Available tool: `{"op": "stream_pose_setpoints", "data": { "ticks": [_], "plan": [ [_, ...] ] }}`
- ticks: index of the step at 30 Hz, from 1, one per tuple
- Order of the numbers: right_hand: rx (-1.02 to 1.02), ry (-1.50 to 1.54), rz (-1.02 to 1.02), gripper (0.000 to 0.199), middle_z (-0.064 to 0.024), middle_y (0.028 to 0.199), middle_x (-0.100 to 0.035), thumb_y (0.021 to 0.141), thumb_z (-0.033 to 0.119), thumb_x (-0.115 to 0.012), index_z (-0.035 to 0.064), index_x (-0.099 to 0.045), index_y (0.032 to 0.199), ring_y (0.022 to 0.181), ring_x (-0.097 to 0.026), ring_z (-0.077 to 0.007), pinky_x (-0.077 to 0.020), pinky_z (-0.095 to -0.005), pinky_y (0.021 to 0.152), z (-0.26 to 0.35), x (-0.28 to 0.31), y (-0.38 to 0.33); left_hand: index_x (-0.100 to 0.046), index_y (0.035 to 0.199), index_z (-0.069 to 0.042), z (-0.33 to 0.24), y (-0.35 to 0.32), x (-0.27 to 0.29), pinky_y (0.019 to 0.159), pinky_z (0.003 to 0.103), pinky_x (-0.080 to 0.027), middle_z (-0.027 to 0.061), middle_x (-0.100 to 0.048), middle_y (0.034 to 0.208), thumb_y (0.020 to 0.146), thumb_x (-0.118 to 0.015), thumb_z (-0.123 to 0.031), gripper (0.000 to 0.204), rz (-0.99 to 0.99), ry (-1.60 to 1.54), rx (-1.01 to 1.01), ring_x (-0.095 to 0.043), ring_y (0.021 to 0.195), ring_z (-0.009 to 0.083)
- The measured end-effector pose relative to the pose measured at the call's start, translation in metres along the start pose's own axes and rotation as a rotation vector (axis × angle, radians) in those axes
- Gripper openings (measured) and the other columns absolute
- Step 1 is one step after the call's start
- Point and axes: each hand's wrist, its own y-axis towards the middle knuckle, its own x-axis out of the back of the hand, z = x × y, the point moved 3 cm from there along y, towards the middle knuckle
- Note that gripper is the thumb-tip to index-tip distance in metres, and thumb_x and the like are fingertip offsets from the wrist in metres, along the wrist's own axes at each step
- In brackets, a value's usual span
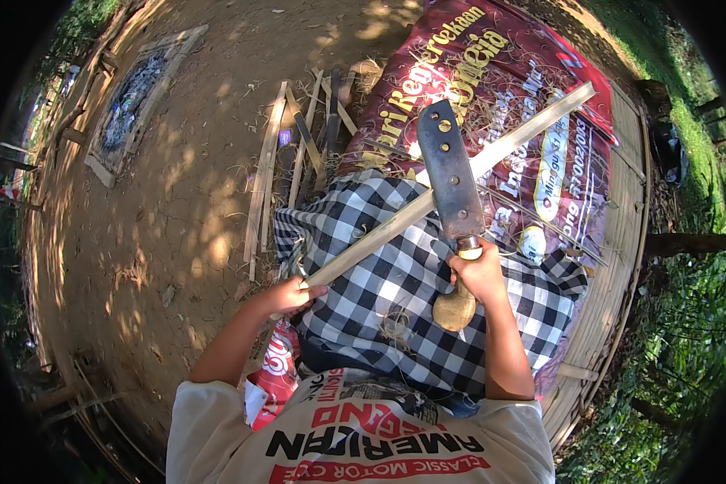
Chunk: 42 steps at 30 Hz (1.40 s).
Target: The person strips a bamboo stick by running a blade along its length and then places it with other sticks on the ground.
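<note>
My left hand (293, 296) is closed round the near end of a long pale bamboo strip (371, 242), which slants up to the right across my lap. In my right hand (477, 273) is a cleaver-like knife, gripped by its rounded wooden handle (455, 308). Its broad dark blade (452, 169), with several holes in it, points away from me and crosses over the strip; whether it touches the strip I cannot tell. A black-and-white checked cloth (411, 282) covers my legs beneath both hands.
A maroon printed banner (379, 121), strewn with thin curled shavings, lies ahead on a slatted bamboo platform (613, 266). Several wood strips (268, 177) lie to the left of the cloth on bare earth (153, 266). A framed ash pit (137, 101) is at far left.
</note>
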Motion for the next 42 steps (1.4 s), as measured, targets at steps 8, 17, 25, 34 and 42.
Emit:
{"op": "stream_pose_setpoints", "data": {
  "ticks": [8, 17, 25, 34, 42],
  "plan": [
    [-0.034, -0.053, 0.096, 0.011, -0.0065, 0.061, -0.059, 0.070, -0.005, -0.062, -0.0050, -0.057, 0.081, 0.047, -0.057, -0.0139, -0.0454, -0.0297, 0.045, -0.003, 0.001, -0.001, -0.055, 0.076, -0.004, -0.002, -0.002, -0.003, 0.042, 0.027, -0.036, -0.0014, -0.049, 0.056, 0.086, -0.062, -0.052, 0.050, -0.046, 0.035, 0.026, -0.045, 0.046, 0.0095],
    [-0.007, -0.003, 0.066, 0.008, -0.0069, 0.060, -0.059, 0.070, -0.004, -0.060, -0.0034, -0.057, 0.078, 0.048, -0.057, -0.0136, -0.0460, -0.0283, 0.046, -0.009, 0.002, 0.002, -0.049, 0.099, 0.004, 0.003, 0.003, -0.001, 0.046, 0.026, -0.042, 0.0030, -0.054, 0.063, 0.078, -0.066, -0.062, 0.071, -0.061, 0.060, 0.042, -0.051, 0.053, 0.0106],
    [-0.003, 0.120, 0.016, 0.007, -0.0070, 0.059, -0.058, 0.070, -0.007, -0.057, -0.0036, -0.057, 0.077, 0.046, -0.056, -0.0139, -0.0451, -0.0276, 0.044, 0.004, 0.013, 0.005, -0.055, 0.071, -0.002, -0.020, -0.008, -0.005, 0.041, 0.027, -0.035, 0.0001, -0.051, 0.056, 0.084, -0.064, -0.056, 0.056, -0.036, 0.045, -0.026, -0.043, 0.042, 0.0097],
    [-0.013, 0.066, 0.070, 0.010, -0.0070, 0.061, -0.059, 0.070, -0.008, -0.060, -0.0031, -0.056, 0.078, 0.046, -0.056, -0.0147, -0.0468, -0.0291, 0.045, 0.006, 0.017, 0.003, -0.058, 0.077, 0.002, -0.024, -0.019, -0.007, 0.048, 0.026, -0.041, 0.0020, -0.050, 0.054, 0.084, -0.064, -0.056, 0.058, -0.246, 0.116, 0.032, -0.048, 0.050, 0.0111],
    [-0.027, -0.056, 0.211, 0.015, -0.0070, 0.062, -0.059, 0.068, -0.007, -0.060, -0.0051, -0.058, 0.083, 0.047, -0.057, -0.0143, -0.0457, -0.0282, 0.043, -0.001, 0.019, 0.000, -0.058, 0.074, 0.001, -0.018, -0.009, -0.008, 0.042, 0.027, -0.037, -0.0004, -0.046, 0.050, 0.084, -0.063, -0.058, 0.059, -0.224, 0.109, -0.088, -0.048, 0.047, 0.0115]
  ]
}}
